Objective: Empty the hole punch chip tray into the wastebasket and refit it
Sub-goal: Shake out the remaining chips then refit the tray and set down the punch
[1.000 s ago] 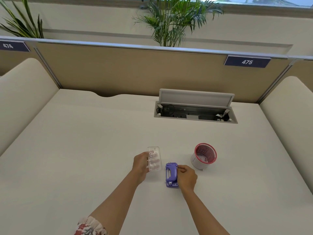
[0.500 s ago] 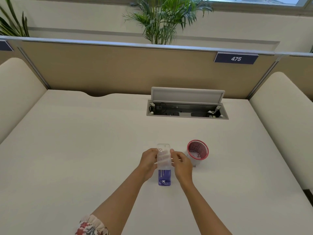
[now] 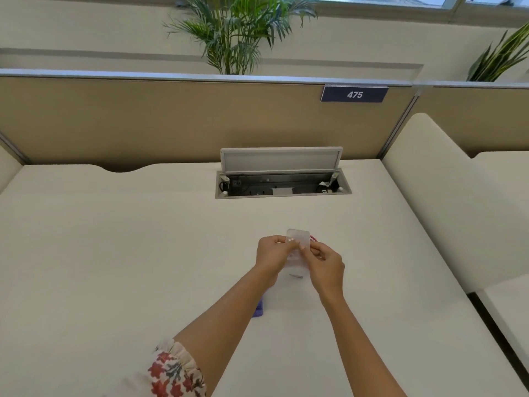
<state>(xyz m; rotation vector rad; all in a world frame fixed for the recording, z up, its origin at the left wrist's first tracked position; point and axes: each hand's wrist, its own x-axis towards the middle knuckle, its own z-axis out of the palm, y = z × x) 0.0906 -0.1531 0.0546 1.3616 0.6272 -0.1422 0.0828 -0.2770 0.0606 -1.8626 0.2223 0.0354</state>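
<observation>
My fingers (image 3: 290, 244) on both hands pinch the clear chip tray (image 3: 297, 253), lifted off the surface (image 3: 114, 253) with white chips visible inside. The wastebasket (image 3: 314, 239) peeks out just behind it. The purple punch (image 3: 258, 309) lies below my left forearm. Emptying and refitting remain.

A single head-worn wide-angle view looks forward and down across the desk (image 3: 114, 253), close above both forearms. It faces the partition (image 3: 143, 118) at the far edge, with plants (image 3: 234, 32) and a window strip beyond. Straight lines bow near the edges.
</observation>
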